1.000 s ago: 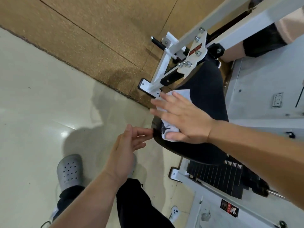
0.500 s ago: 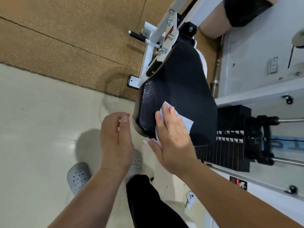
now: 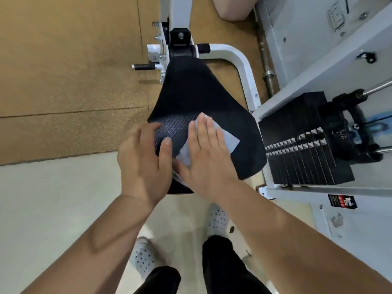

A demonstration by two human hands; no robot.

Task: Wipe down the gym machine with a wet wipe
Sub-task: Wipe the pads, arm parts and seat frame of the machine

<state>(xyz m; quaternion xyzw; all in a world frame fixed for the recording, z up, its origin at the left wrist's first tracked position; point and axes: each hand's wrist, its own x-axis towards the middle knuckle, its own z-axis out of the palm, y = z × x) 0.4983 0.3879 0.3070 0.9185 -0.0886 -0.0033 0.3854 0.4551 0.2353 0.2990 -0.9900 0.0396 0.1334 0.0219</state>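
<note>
The gym machine's black padded seat sits on a white frame in the middle of the view. A white wet wipe lies flat on the seat's near part. My right hand presses the wipe down with flat, straight fingers. My left hand grips the seat's near left edge, thumb on top of the pad. Part of the wipe is hidden under my right palm.
A black weight stack stands to the right of the seat, with a white panel behind it. A steel bar lies on the brown mat. Another person's leg shows at the top. My shoes are below on the pale floor.
My view has swung over the seat. My right hand with the wipe has slid to the seat's near middle, and my left hand has come up and taken the seat's edge.
</note>
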